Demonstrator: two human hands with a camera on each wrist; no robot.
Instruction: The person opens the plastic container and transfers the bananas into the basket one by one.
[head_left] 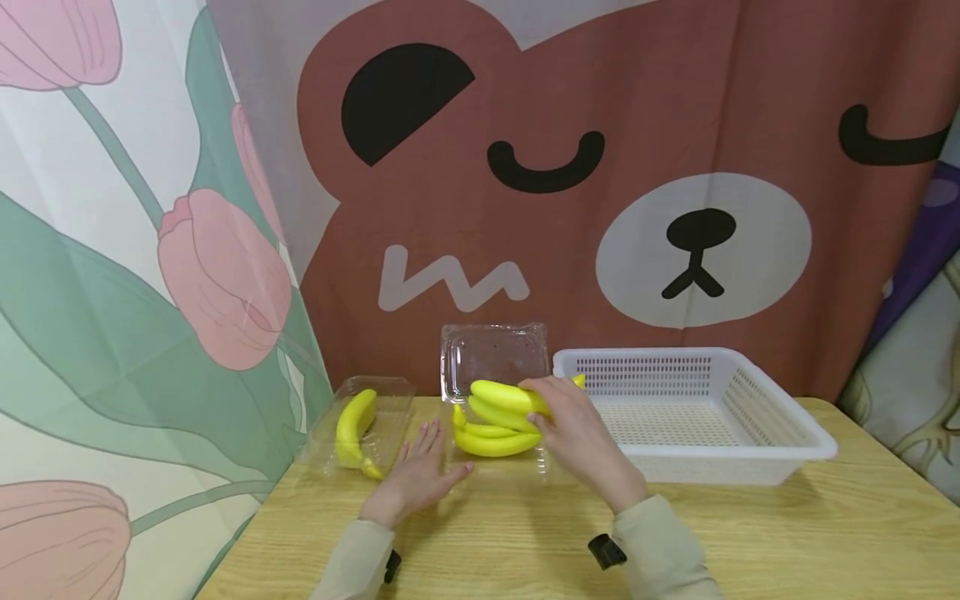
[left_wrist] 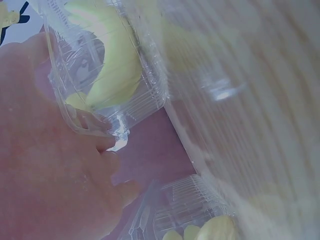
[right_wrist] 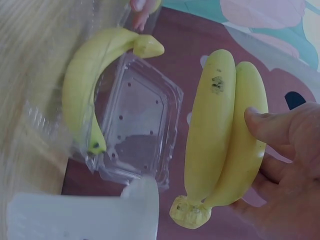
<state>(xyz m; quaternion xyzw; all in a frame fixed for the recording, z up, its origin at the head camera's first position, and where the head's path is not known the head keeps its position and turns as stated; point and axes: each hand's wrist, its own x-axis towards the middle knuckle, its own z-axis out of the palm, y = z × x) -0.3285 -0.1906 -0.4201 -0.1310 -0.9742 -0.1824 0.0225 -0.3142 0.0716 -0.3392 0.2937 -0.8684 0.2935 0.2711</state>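
Note:
My right hand (head_left: 581, 433) grips a yellow bunch of two bananas (right_wrist: 210, 130), with the thumb pressed on one of them in the right wrist view. The held bunch is above a clear plastic clamshell box (head_left: 495, 354) whose lid stands raised at the back. More bananas (head_left: 495, 444) lie in that box, below the held ones. My left hand (head_left: 416, 483) has its fingers extended between this box and a second clear box (head_left: 401, 400) on the left. Inside the left box are bananas (left_wrist: 120, 65), and in the left wrist view my fingers overlap the box's edge.
To the right stands a large white perforated plastic basket (head_left: 735, 462) on the wooden table (head_left: 525, 550). Behind the table hangs a curtain (head_left: 420, 350) with a bear print, and a tulip-print curtain (head_left: 112, 333) borders the left side.

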